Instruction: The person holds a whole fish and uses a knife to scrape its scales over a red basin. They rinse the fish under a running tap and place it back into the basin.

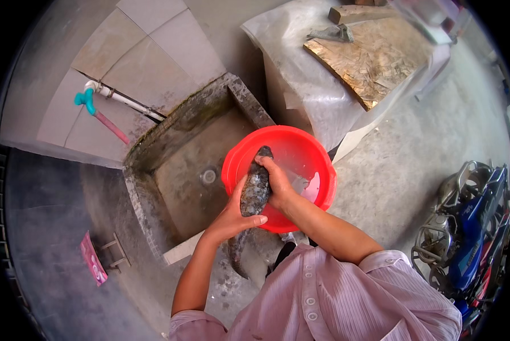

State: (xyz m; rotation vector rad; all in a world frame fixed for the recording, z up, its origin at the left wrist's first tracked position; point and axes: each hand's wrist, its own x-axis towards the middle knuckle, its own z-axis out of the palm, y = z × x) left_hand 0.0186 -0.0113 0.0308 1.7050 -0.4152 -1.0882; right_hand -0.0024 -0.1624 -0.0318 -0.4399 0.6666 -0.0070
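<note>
A dark, mottled, scaly fish (255, 189) is held over a red plastic basin (238, 145), its head end pointing away from me. My right hand (278, 181) grips it near the head, thumb across the top. Lower down, my left hand (231, 217) is wrapped around the body, with the thumb on the near side. The tail (237, 255) hangs past my left wrist, outside the basin rim. Inside the basin, a pale pink piece (311, 187) lies at the right wall; what it is I cannot tell.
Left of the basin is a concrete sink (182, 170) with a drain (208, 176). A teal tap (86, 100) with a pink hose is on the tiled wall. Beyond stands a plastic-covered block with a wooden board (374, 59). A blue motorcycle (468, 238) is at right, a small stool (116, 251) at left.
</note>
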